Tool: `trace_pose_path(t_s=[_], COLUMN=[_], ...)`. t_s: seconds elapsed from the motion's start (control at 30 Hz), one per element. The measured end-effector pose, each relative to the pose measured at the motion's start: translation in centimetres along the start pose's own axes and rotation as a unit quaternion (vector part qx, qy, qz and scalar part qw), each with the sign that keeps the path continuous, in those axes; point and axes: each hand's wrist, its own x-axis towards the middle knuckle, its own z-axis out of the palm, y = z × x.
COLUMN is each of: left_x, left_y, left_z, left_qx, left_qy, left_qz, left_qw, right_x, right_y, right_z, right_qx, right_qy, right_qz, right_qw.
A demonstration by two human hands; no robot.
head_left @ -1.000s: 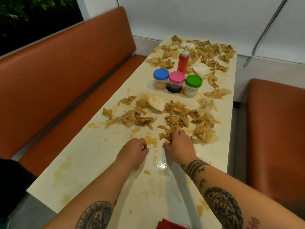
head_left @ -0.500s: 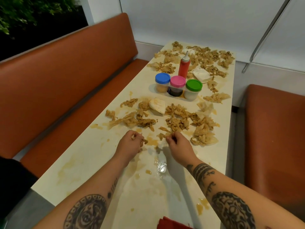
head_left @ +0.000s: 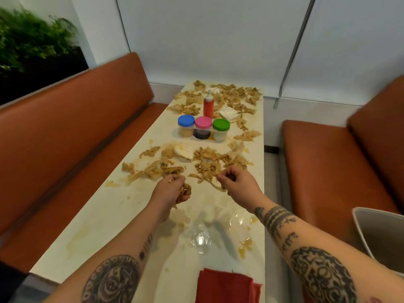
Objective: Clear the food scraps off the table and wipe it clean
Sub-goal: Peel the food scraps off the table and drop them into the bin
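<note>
1. The left hand (head_left: 169, 192) is over the bench (head_left: 105, 217), fingers (head_left: 184, 193) curled closed on a clump of food scraps (head_left: 185, 190).
2. The right hand (head_left: 239, 182) has its fingers (head_left: 225, 177) pinched on strands at the near edge of the scrap pile (head_left: 207, 165), at 12 o'clock from both hands.
3. More scraps lie at 12 o'clock beyond the lidded jars (head_left: 203, 127) and red bottle (head_left: 208, 106).
4. A red cloth (head_left: 225, 286) lies at 6 o'clock; a bin (head_left: 380, 235) stands at 4 o'clock.
</note>
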Motion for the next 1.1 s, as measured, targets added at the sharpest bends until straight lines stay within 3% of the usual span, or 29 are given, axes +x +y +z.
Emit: trace_pose_path(t_s=[0.27, 0.43, 0.63, 0.77, 0.97, 1.1], left_x=[-0.8, -0.7, -3.4, -4.9, -6.5, -6.6], left_y=[1.1, 0.3, -1.7, -2.8, -4.9, -6.8], left_z=[8.1, 17.4, 31.6, 41.0, 51.2, 54.6], left_qx=[0.053, 0.108, 0.169, 0.187, 0.246, 0.276], left_qy=[-0.092, -0.164, -0.251, -0.294, -0.344, -0.347], left_qz=[-0.005, -0.019, -0.029, -0.067, -0.138, -0.193], left_qw=[0.994, 0.98, 0.953, 0.935, 0.896, 0.875], right_x=[-2.0, -3.6, -6.1, -7.6, -8.8, -9.2], right_y=[1.5, 5.8, 14.4, 19.8, 28.9, 31.8], right_z=[-6.6, -13.0, -22.5, -28.5, -34.1, -36.5], right_qx=[0.031, 0.032, 0.036, 0.044, 0.115, 0.117], right_qy=[0.091, 0.172, 0.32, 0.378, 0.322, 0.276], right_qz=[0.036, 0.079, 0.168, 0.232, 0.42, 0.463], right_qw=[0.995, 0.981, 0.932, 0.895, 0.841, 0.834])
